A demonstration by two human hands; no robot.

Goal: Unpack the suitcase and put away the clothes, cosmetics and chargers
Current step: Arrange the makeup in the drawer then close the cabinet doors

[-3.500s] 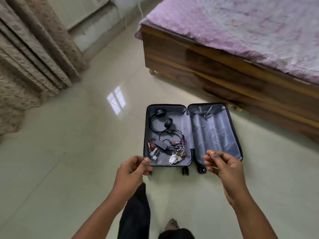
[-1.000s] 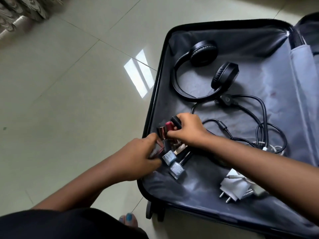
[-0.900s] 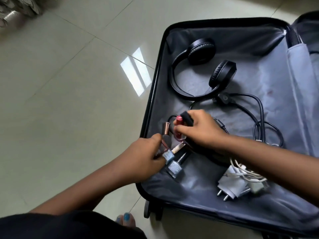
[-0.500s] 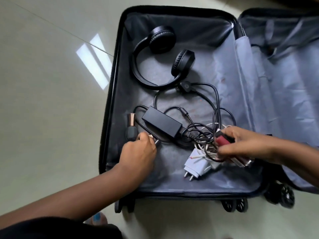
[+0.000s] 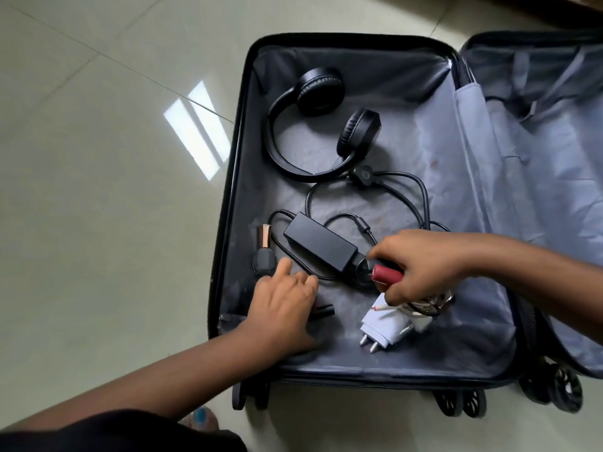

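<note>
Since half a second earlier, the left hand (image 5: pixel 287 296) had spread toward the nail polish bottle (image 5: pixel 263 251) just beyond its fingertips, while the right hand (image 5: pixel 421 265) gripped the red cosmetic tube (image 5: pixel 386 275), so cosmetics collection was likely unfinished.

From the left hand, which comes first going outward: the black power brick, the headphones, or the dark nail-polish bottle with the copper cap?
From the left hand:
1. Nail-polish bottle, just beyond the fingertips.
2. Power brick, up and to the right.
3. Headphones, at the suitcase's far end.

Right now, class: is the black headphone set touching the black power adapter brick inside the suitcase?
Apart. The head view shows grey lining between the headphones and the adapter brick; only cable lies in that gap.
</note>
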